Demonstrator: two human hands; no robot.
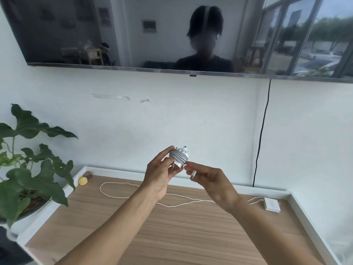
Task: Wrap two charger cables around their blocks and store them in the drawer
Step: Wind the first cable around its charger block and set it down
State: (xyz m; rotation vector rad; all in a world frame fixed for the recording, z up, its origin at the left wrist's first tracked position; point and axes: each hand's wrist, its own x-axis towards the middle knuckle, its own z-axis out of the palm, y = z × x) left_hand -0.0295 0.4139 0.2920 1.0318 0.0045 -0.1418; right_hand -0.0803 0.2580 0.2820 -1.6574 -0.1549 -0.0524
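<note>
Charger block (180, 163) looks light and hard, held above the tabletop (172, 236) with the left hand (162, 175) curling its fingers (164, 153) round the coils (177, 156) while the right hand (209, 179) pinches the springy cable tip (193, 176) (I'd grip right at the end so nothing unwinds).

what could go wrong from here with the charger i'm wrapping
1. The cable's plug end is only pinched by the right hand, not tucked in. If it is let go, the coils on the white charger block in the left hand may spring loose.
2. The second long white cable lies loose across the wooden table under the forearms. A lowered arm might snag it and drag the second flat white charger block.
</note>
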